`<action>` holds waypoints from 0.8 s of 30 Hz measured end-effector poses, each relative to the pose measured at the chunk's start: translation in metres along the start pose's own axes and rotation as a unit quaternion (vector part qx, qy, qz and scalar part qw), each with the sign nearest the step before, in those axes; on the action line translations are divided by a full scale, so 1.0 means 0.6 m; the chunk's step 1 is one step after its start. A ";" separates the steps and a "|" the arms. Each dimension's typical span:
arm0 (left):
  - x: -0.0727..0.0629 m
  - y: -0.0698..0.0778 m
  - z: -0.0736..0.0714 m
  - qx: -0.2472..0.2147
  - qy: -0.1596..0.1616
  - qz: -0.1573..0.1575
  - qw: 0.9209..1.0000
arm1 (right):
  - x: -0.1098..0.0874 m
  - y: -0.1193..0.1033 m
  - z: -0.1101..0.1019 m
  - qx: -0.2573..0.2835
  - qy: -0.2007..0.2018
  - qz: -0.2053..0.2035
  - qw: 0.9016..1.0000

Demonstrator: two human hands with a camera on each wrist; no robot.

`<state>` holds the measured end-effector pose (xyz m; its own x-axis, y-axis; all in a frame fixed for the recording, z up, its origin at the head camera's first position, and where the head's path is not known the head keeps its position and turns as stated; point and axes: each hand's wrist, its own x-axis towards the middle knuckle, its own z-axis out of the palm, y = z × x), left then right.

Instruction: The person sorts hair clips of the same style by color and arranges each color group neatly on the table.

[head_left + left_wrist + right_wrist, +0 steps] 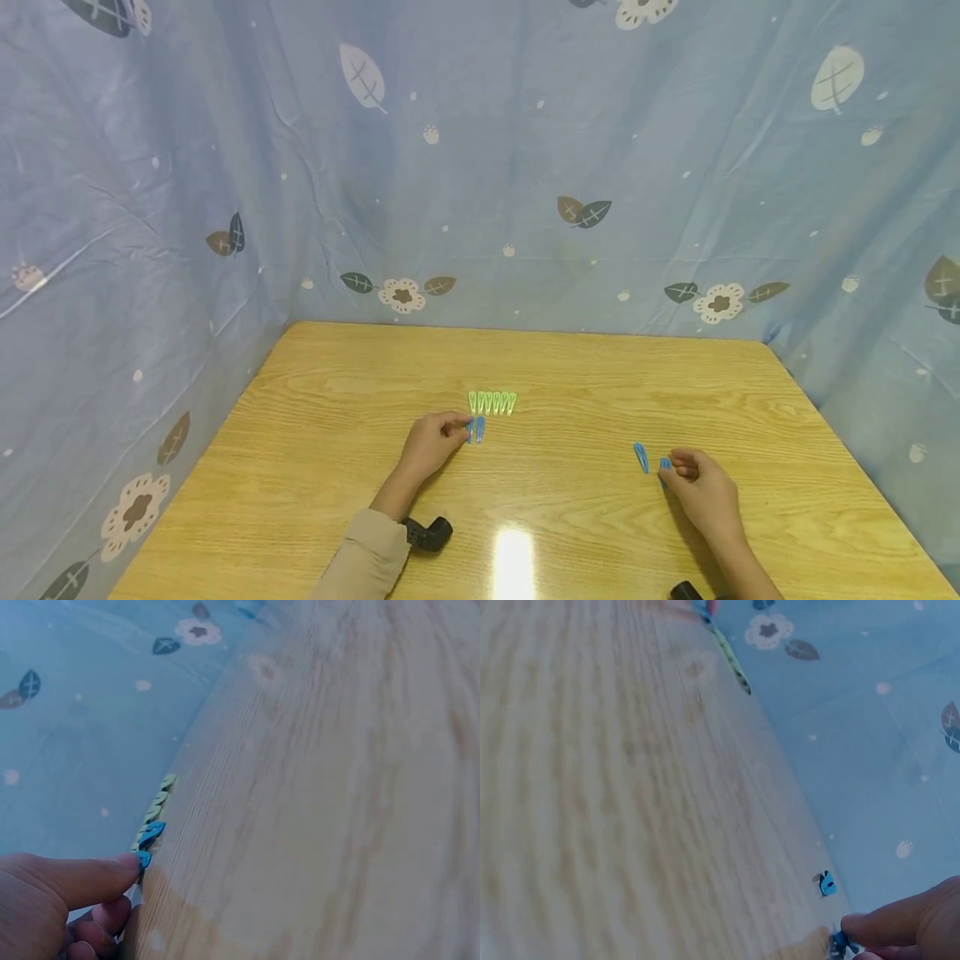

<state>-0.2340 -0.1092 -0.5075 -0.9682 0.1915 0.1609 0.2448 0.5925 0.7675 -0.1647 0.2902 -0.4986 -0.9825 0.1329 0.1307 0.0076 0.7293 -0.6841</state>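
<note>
In the head view, a row of several light green snap hair clips [492,402] lies mid-table. Just in front of its left end are two blue snap hair clips. My left hand [431,442] pinches the left one [470,430] between thumb and fingers; the other [480,430] lies close on its right. Over at the right, my right hand [705,492] pinches another blue hair clip [664,463] by thumb and fingertips, which partly cover it. One more blue clip [641,457] rests on the wood left of that hand, also visible in the right wrist view [826,884].
The wooden table [360,367] is bounded behind and at both sides by a blue patterned curtain [480,167]. A black device [429,534] is on my left wrist, another [686,591] near my right wrist. Light glares off the front of the table.
</note>
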 end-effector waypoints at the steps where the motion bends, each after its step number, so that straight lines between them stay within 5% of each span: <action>1: -0.001 -0.001 0.001 -0.003 -0.002 -0.003 1.000 | 0.001 -0.001 0.000 -0.003 -0.002 -0.002 1.000; 13: -0.002 -0.008 0.005 -0.004 0.001 -0.004 1.000 | 0.002 0.002 0.001 0.006 0.019 0.013 1.000; 24: 0.000 -0.005 0.003 -0.002 -0.001 0.000 1.000 | 0.004 0.005 0.000 0.129 -0.022 0.091 0.987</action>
<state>-0.2345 -0.1095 -0.5111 -0.9683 0.1927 0.1590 0.2437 0.5888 0.7707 -0.1668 0.2929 -0.5004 -0.9764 0.2128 -0.0374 0.1419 0.5010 -0.8537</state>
